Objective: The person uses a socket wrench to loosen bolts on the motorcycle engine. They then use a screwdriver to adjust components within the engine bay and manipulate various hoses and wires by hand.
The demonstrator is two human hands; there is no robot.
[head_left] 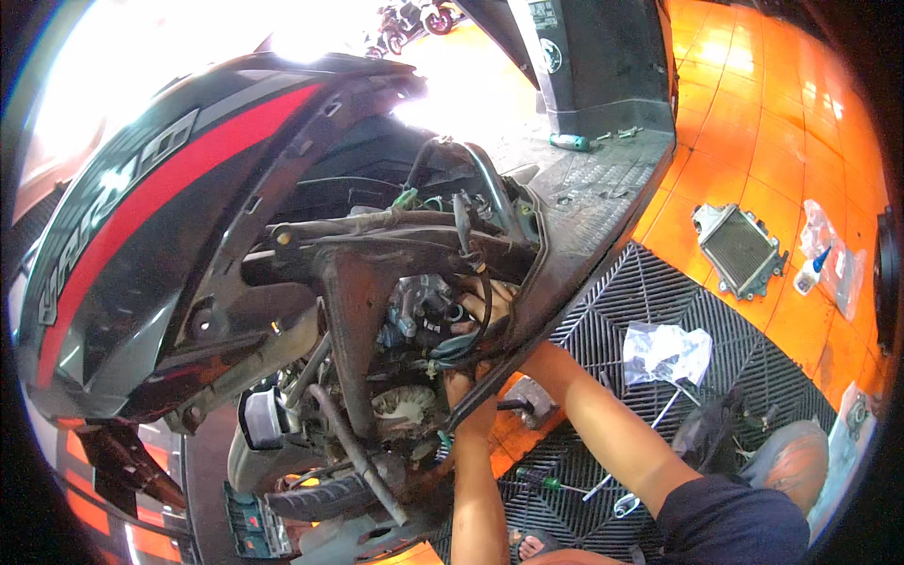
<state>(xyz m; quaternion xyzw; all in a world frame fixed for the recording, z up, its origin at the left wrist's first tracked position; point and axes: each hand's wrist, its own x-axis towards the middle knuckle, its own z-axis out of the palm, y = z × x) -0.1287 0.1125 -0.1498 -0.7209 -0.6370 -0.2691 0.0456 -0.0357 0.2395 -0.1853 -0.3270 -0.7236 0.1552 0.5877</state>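
Observation:
Both my arms reach into the opened side of a scooter (353, 311) with its body cover partly off. My right hand (488, 303) is in the frame opening with its fingers bent around a dark part beside a round-mouthed metal and black engine component (424, 306). What exactly the fingers grip is hidden. A thin black cable (487, 315) passes in front of that hand. Lower down, my left hand (458, 381) goes up under dark hoses (457, 350), and its fingers are out of sight. Below it sits a round, pale, finned engine cover (403, 405).
A radiator (741, 250), a small bottle (812, 271) and plastic bags (667, 353) lie on the floor at right. A green-handled screwdriver (541, 480) and a long metal rod (640, 443) rest on the black mat. A teal tool (569, 142) and screws lie on the footboard (603, 179).

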